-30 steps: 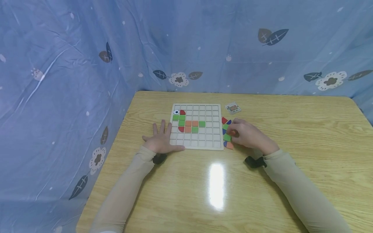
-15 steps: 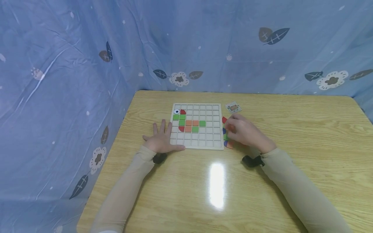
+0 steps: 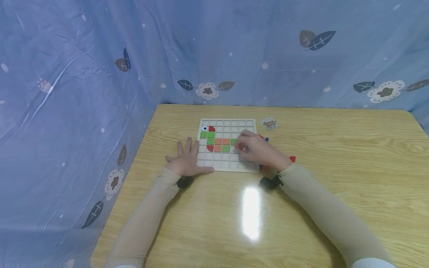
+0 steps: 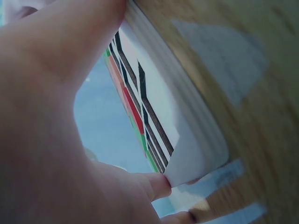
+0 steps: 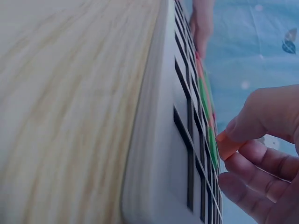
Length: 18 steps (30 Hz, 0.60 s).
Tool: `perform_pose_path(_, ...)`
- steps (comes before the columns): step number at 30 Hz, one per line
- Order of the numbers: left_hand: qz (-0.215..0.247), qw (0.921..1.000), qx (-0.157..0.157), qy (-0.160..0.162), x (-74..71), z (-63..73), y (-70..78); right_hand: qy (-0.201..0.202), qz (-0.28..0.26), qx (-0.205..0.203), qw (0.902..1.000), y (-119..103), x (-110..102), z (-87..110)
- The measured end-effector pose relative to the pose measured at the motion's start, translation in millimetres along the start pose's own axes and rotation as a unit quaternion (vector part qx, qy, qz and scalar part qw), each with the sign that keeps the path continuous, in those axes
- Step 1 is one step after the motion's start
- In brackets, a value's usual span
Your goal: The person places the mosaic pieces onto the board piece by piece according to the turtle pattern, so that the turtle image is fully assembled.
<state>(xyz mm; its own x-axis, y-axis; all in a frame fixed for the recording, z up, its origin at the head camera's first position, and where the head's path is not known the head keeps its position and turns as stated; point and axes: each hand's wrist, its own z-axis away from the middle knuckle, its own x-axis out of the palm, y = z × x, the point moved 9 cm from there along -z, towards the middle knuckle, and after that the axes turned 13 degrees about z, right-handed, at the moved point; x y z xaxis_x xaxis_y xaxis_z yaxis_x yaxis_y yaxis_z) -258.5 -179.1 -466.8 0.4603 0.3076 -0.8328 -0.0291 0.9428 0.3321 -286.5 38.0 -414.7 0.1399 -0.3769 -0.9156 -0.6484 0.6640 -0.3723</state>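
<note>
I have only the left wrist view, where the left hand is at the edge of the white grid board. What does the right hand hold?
Observer: The right hand pinches a small orange tile between thumb and fingers.
Operator: Thank you. Over which part of the board is this tile?
Observer: In the head view, it appears over the right part of the white grid board.
Operator: And is any picture card near?
Observer: Yes, a small square picture card lies on the wooden table, right of the board's far right corner.

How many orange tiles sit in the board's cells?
3: a left tile and a right tile side by side, and a lower tile one row below the left one. The right hand, pinching another orange tile, may hide more.
</note>
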Motion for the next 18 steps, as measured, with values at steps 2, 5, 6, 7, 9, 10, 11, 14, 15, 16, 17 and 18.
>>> perform_pose_path(2, 0.0, 1.0, 0.0, 0.001, 0.4, -1.2, 0.0, -0.007, -0.004, 0.001, 1.0, -1.0, 4.9, -4.7)
perform_pose_path(5, 0.002, 1.0, -0.001, 0.002, 1.4, -2.1, -0.1, -0.017, -0.006, 0.006, 0.9998, -1.4, 10.7, -10.5)
perform_pose_path(6, 0.002, 1.0, -0.001, 0.002, 1.5, -2.5, -0.1, -0.019, -0.003, 0.007, 0.9998, -1.1, 12.4, -12.0)
perform_pose_path(7, 0.004, 1.0, -0.002, 0.001, 1.9, -3.0, -0.4, -0.02, 0.0, 0.008, 0.9998, -1.0, 13.7, -13.3)
perform_pose_path(9, 0.003, 1.0, -0.003, 0.0, 2.7, -4.7, -1.2, -0.02, 0.008, 0.009, 0.9997, -1.3, 14.9, -15.2)
perform_pose_path(10, 0.004, 1.0, -0.004, 0.0, 3.5, -5.8, -2.0, -0.019, 0.013, 0.008, 0.9997, -1.9, 15.1, -16.0)
perform_pose_path(11, 0.005, 1.0, -0.005, 0.001, 3.9, -6.7, -2.7, -0.016, 0.02, 0.006, 0.9997, -2.9, 14.8, -16.8)
perform_pose_path(14, 0.004, 1.0, -0.006, 0.003, 4.3, -8.2, -4.7, -0.008, 0.039, -0.001, 0.9992, -5.9, 13.9, -18.9)
perform_pose_path(15, 0.004, 1.0, -0.006, 0.003, 4.4, -8.2, -5.1, -0.007, 0.045, -0.002, 0.9989, -7.1, 13.8, -19.6)
perform_pose_path(16, 0.005, 1.0, -0.008, 0.003, 5.1, -8.6, -6.0, -0.007, 0.049, -0.002, 0.9988, -8.0, 13.7, -20.2)
perform_pose_path(17, 0.003, 1.0, -0.008, 0.002, 4.6, -7.8, -6.1, -0.01, 0.05, 0.0, 0.9987, -8.5, 14.1, -20.8)
perform_pose_path(18, 0.004, 1.0, -0.009, 0.0, 5.2, -8.5, -7.0, -0.013, 0.052, 0.002, 0.9986, -8.7, 15.1, -21.2)
